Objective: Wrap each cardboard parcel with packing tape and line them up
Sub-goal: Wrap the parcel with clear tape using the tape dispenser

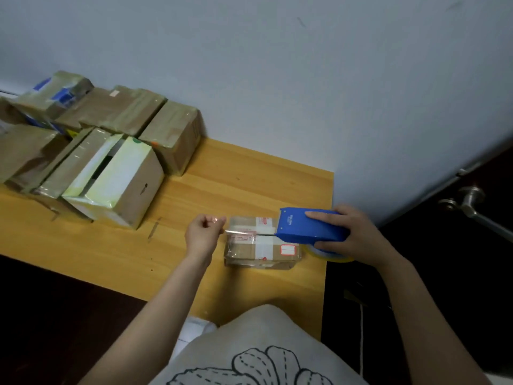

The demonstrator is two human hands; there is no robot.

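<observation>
At the left of the yellow wooden worktop [111,251], at least six glossy tape-wrapped brown cardboard parcels [172,137] sit packed together against the wall. The left hand [204,234] pinches the end of one clear tape strip [238,232] stretched over one small rectangular cardboard parcel [263,251] near the worktop's right edge, which bears a red-bordered white label. The right hand [358,234] grips one blue plastic tape dispenser [311,227] resting on that parcel; its white lettering is unreadable.
</observation>
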